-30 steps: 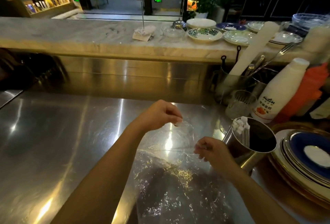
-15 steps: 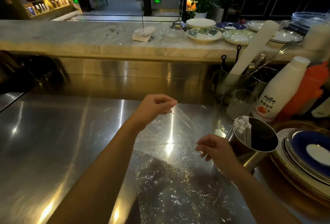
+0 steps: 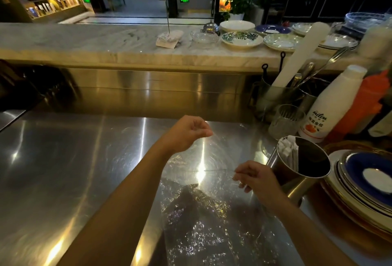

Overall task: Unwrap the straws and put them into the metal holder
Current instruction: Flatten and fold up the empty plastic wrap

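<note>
Steel counter [image 3: 63,170] w/ clear plastic wrap [image 3: 203,212] spread over it. Metal holder [image 3: 303,172] at right, tilted, white straws [image 3: 288,151] already inside. Left hand [image 3: 186,132] & right hand [image 3: 254,177] each pinch a wrap edge; probably best to keep the film taut and clear of the holder.

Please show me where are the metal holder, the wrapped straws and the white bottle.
metal holder [image 3: 318,175]: head view, on its dark inner wall.
wrapped straws [image 3: 289,149]: head view, on the white bundle's upper part.
white bottle [image 3: 333,104]: head view, on the middle of its body.
</note>
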Available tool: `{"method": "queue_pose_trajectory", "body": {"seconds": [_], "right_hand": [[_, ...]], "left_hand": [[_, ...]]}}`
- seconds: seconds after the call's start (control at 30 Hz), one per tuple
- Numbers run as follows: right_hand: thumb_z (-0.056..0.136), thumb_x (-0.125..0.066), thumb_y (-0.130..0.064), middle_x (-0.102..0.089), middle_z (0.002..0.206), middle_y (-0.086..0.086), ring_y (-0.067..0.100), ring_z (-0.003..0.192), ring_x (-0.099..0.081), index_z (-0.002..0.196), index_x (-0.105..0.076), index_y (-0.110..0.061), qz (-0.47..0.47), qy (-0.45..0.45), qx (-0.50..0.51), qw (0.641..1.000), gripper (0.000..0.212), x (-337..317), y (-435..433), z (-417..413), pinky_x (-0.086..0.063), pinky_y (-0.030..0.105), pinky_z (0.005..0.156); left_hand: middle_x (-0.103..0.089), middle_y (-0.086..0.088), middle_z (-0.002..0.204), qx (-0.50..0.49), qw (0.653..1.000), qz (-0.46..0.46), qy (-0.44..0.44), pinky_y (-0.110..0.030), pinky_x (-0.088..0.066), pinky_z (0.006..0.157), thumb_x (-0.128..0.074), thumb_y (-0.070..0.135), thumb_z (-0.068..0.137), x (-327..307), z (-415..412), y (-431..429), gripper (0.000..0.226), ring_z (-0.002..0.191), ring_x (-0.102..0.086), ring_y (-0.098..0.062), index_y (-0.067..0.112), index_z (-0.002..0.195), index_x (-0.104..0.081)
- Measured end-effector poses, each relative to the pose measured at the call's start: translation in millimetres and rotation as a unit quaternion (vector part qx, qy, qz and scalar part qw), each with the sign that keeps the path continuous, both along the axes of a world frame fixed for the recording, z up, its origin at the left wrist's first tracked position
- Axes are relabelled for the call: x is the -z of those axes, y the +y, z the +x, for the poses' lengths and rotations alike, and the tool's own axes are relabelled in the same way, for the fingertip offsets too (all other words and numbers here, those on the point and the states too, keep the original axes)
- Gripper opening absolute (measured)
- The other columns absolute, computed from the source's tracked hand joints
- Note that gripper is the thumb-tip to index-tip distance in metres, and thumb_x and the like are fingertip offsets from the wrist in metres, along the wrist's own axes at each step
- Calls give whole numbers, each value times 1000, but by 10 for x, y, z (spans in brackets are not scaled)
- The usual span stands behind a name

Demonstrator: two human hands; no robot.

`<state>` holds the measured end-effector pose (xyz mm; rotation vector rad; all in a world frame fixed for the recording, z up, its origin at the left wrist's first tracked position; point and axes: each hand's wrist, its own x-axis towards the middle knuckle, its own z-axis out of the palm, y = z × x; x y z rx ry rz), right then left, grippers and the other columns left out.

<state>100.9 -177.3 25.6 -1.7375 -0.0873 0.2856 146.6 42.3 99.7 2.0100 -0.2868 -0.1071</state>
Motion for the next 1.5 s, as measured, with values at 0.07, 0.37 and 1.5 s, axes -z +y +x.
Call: {"method": "queue_pose_trajectory", "body": {"seconds": [0.07,0.37,1.5], "right_hand": [[79,-61,5,-69,62,-2,8,50,-60,74,-62,-12,0,0,-5,1000,18,8,9,-5,-47,18,45],[76,-62,7,-71,61,0,11,50,-61,75,-63,-7,76,7,34,996,14,3,45,34,-47,19,43],[71,-36,30,-74,68,2,19,61,-70,35,-57,1,81,46,46,995,51,220,187,149,-53,21,49]], "left_hand": [[-62,-2,97,-45,999,-19,-16,-15,-46,74,-57,12,88,15,28,-40,10,84,-57,-4,14,79,-61],[-55,-8,116,-241,965,-77,-68,-43,-43,98,-51,45,88,137,62,74,32,108,-52,-20,18,106,-55],[-59,-25,111,-211,899,-314,223,-41,-57,57,-43,18,94,815,-615,1177,21,80,-70,-36,14,96,-64]]}}
